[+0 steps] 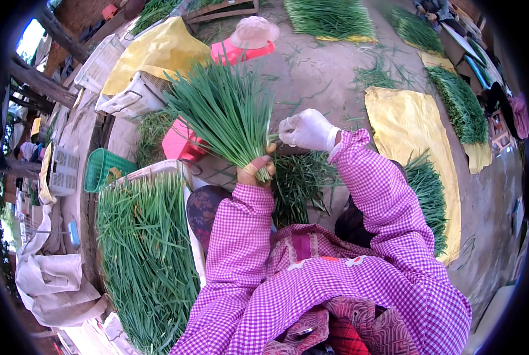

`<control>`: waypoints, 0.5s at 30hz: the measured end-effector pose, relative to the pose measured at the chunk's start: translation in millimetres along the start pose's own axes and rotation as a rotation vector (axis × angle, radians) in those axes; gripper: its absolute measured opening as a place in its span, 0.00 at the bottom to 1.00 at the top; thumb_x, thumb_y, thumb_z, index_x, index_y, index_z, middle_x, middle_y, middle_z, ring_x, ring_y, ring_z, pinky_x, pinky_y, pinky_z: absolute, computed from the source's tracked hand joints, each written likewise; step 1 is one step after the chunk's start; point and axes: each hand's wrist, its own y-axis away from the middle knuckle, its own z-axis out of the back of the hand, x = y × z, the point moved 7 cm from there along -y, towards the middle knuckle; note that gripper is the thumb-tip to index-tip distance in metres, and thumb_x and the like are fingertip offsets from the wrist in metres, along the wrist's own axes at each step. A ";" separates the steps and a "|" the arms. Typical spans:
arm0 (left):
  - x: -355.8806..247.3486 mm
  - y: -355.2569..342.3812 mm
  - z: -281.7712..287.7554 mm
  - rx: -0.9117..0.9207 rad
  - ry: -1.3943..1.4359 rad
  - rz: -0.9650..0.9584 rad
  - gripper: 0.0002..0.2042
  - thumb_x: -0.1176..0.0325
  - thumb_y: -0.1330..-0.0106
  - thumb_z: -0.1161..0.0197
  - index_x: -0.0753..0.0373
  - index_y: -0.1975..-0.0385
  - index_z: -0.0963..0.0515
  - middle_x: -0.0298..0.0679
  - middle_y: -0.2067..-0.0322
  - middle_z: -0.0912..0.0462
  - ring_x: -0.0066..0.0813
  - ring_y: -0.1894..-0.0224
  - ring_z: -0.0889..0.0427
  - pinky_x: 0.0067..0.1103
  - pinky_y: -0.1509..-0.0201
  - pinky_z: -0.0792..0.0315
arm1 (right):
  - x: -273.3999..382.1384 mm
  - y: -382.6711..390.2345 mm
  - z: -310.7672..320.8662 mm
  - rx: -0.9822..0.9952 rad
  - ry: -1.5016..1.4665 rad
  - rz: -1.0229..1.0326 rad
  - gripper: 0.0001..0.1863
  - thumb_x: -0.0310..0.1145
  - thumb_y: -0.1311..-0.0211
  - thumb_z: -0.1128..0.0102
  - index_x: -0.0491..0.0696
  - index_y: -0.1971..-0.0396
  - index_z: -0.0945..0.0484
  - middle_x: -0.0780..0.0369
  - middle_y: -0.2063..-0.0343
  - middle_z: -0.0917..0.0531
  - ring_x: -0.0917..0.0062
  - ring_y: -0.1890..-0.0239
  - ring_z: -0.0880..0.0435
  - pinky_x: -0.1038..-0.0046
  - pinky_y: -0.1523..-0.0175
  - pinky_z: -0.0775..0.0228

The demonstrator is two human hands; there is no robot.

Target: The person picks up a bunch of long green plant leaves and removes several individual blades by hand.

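Observation:
A fanned bunch of green chives (220,115) is gripped at its stalk ends by my left hand (259,170), the leaves spreading up and to the left. My right hand (309,129), in a white glove, is just right of the bunch. Its fingers are closed in a pinch beside the stalks, and what they hold, if anything, is too small to make out. By my left arm, a white crate (194,236) is filled with more long chives (143,254). Loose dark green leaves (300,183) lie on the floor below my hands.
A yellow sheet (403,112) on the right bears a chive pile (427,195). More chive piles (330,19) lie at the back. A green basket (102,168), a red stool (181,142) and a cloth-covered white crate (133,94) stand left. A pink hat (254,32) is ahead.

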 end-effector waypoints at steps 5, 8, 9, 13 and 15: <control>9.9 -5.7 18.2 0.036 0.018 0.056 0.17 0.71 0.43 0.45 0.72 0.55 0.32 0.43 0.77 0.24 0.25 0.86 0.36 0.18 0.84 0.43 | 15.0 7.8 -6.7 0.273 -0.203 0.116 0.08 0.33 0.46 0.45 0.44 0.74 0.21 0.65 0.82 0.22 0.81 0.78 0.23 0.79 0.68 0.31; 12.6 -4.8 13.3 0.059 0.171 0.153 0.14 0.68 0.40 0.45 0.69 0.58 0.31 0.47 0.69 0.21 0.27 0.84 0.33 0.18 0.83 0.40 | 13.8 10.8 -8.8 0.391 -0.175 0.113 0.09 0.33 0.46 0.46 0.44 0.74 0.21 0.65 0.81 0.21 0.80 0.77 0.22 0.78 0.67 0.31; 12.1 -3.2 8.7 0.065 0.195 0.149 0.13 0.68 0.39 0.45 0.68 0.59 0.30 0.48 0.68 0.21 0.28 0.84 0.31 0.18 0.83 0.39 | 13.3 11.6 -11.2 0.406 -0.173 0.128 0.09 0.33 0.46 0.46 0.44 0.74 0.21 0.64 0.81 0.21 0.80 0.76 0.22 0.78 0.67 0.30; 12.8 -0.4 9.7 0.013 0.082 0.086 0.12 0.66 0.38 0.45 0.67 0.59 0.30 0.48 0.67 0.21 0.31 0.81 0.26 0.21 0.81 0.33 | 17.3 12.0 -23.1 0.398 -0.055 0.200 0.09 0.35 0.47 0.47 0.45 0.74 0.21 0.63 0.80 0.20 0.76 0.75 0.21 0.76 0.66 0.30; 11.6 -0.2 8.0 0.021 0.055 0.070 0.10 0.72 0.41 0.43 0.69 0.61 0.29 0.46 0.71 0.20 0.33 0.78 0.21 0.23 0.80 0.25 | 17.0 11.2 -27.6 0.373 -0.017 0.220 0.10 0.36 0.48 0.47 0.46 0.76 0.22 0.63 0.80 0.21 0.73 0.76 0.21 0.75 0.67 0.30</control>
